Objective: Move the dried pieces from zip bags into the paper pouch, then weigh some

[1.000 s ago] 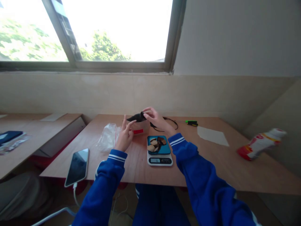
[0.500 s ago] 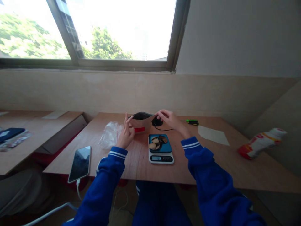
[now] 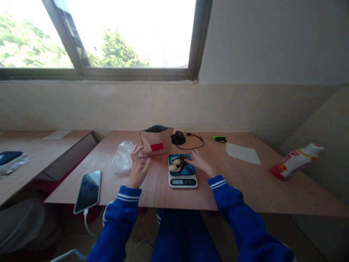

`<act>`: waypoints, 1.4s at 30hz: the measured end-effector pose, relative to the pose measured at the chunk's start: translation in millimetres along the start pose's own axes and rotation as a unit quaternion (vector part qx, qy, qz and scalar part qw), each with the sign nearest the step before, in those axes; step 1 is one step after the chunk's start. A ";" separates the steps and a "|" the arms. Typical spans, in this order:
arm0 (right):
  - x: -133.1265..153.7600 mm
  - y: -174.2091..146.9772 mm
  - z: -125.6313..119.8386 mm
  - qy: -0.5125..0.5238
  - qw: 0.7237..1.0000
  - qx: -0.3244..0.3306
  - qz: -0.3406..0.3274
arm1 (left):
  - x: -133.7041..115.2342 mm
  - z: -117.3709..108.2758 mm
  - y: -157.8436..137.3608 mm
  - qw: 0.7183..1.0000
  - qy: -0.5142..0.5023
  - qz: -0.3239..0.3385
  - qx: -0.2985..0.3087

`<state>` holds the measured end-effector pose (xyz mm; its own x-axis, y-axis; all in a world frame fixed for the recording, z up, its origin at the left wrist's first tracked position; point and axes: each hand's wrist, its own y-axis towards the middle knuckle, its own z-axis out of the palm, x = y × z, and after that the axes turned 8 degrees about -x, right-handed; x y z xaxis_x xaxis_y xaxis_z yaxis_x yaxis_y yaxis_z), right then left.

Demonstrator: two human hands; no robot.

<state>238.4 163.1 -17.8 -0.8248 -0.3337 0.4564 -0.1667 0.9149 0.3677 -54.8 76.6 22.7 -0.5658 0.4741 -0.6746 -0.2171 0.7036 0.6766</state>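
A small white kitchen scale [image 3: 183, 182] with a blue top stands before me. Pale tan pieces [image 3: 173, 167] and dark brown pieces [image 3: 183, 159], perhaps dried food, lie on it. My right hand [image 3: 200, 162] reaches over the scale's right side, fingers stretched out at the dark pieces; whether they grip one is hard to see. My left hand [image 3: 138, 168] is raised left of the scale, fingers spread, holding nothing. Behind it, a brown paper pouch [image 3: 163, 140] with a red label stands upright, its top gaping; its inside is too dark to make out.
A crumpled clear plastic bag [image 3: 121, 158] lies left of the pouch. Nearer the left edge is a phone [image 3: 87, 191] on a charging cable. Behind the scale are a black round device [image 3: 178, 138] with a cable and a screwdriver [image 3: 219, 139]. Rightward are paper [image 3: 243, 153] and a bottle [image 3: 296, 162].
Both hands have let go of the pouch's top edge. My right hand has come down to the pieces on the scale, and my left hand has drawn back toward me with its fingers spread.
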 end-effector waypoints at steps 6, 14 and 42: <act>-8.5 -14.7 5.0 -0.019 0.999 -0.026 0.028 | -18.0 -10.7 -51.2 0.993 -0.030 -0.110 -0.022; -44.5 -53.7 -3.0 0.223 0.956 -0.097 0.161 | -50.5 -13.6 -107.4 0.970 -0.088 -0.225 0.014; -69.7 -106.6 0.8 0.043 0.975 -0.193 0.106 | -85.9 30.6 -190.6 0.884 -0.237 -0.319 0.245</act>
<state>313.3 89.1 -89.5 -0.7679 -0.1795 0.6150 0.2311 0.8177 0.5272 59.5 -82.0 -57.4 -0.0303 -0.0154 -0.9994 0.0635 0.9978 -0.0173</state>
